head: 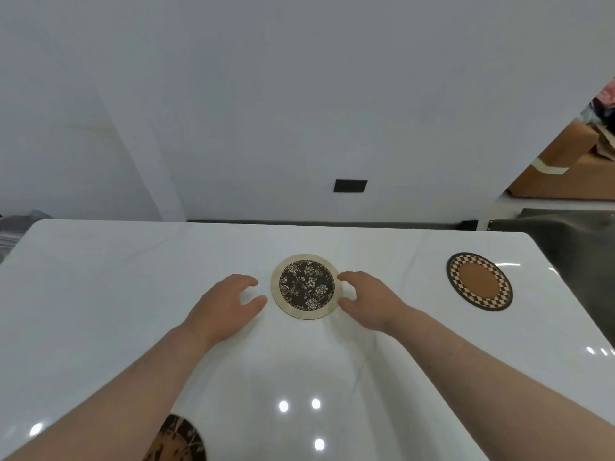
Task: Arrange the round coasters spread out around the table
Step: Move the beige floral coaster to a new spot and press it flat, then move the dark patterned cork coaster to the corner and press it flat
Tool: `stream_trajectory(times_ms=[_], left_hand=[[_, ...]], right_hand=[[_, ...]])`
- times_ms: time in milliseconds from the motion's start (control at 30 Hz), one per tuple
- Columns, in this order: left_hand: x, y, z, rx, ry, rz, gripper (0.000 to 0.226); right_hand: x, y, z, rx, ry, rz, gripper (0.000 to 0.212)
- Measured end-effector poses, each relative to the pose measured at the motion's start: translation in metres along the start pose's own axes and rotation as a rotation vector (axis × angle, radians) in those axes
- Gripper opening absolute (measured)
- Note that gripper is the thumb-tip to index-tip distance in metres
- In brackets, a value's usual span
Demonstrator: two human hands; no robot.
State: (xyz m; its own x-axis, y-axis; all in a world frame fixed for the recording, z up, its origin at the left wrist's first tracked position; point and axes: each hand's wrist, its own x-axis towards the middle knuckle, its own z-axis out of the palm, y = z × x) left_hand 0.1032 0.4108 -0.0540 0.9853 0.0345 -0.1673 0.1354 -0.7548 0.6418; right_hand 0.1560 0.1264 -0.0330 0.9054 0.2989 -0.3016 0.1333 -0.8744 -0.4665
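A floral coaster [306, 286], dark brown with pale flowers and a light wooden rim, lies flat on the glossy white bench [133, 277], toward the far middle of its top. The two hands flank it. The left hand [229, 299] is just to its left, palm down, fingers spread and loosely curled, holding nothing; its thumb tip points at the coaster's near-left edge and sits just beside the rim, with a thin strip of white showing between them. The right hand [369, 299] is on the other side, also spread and empty, with the forefinger at the coaster's upper-right rim and the thumb at its lower-right rim; whether these tips actually touch the wood cannot be told from this view. Both forearms reach in from the near edge of the bench.

Well apart to the right, near the bench's right edge, lies a checkered coaster [479, 281] with a plain tan centre and a dark outer ring. At the near edge, partly hidden under the left forearm, a third coaster [181, 439] shows a dark face with pale streaky markings. A small black plate [350, 186] sits low on the white wall behind the bench.
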Motion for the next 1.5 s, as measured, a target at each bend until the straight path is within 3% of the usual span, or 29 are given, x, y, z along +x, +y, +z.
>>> stream_trajectory(times_ms=[700,867,1000,1200,1500], left_hand=[[-0.204,0.058,-0.014,0.3,0.104,0.08,0.045],[-0.257,0.064,-0.018,0.28,0.097,-0.002,0.054],[-0.295,0.069,-0.027,0.238,0.082,-0.114,0.047],[-0.34,0.091,-0.054,0.241,0.1,-0.123,0.047],[-0.385,0.094,-0.085,0.284,-0.025,-0.176,0.047]], right_hand=[[-0.201,-0.017,-0.025,-0.164,-0.05,-0.132,0.058],[-0.248,-0.024,-0.026,-0.283,-0.099,-0.162,0.059],[-0.282,-0.031,-0.03,-0.26,-0.082,-0.176,0.057],[-0.324,-0.048,-0.038,-0.241,-0.066,-0.23,0.056],[-0.353,-0.083,-0.046,-0.226,-0.075,-0.264,0.053]])
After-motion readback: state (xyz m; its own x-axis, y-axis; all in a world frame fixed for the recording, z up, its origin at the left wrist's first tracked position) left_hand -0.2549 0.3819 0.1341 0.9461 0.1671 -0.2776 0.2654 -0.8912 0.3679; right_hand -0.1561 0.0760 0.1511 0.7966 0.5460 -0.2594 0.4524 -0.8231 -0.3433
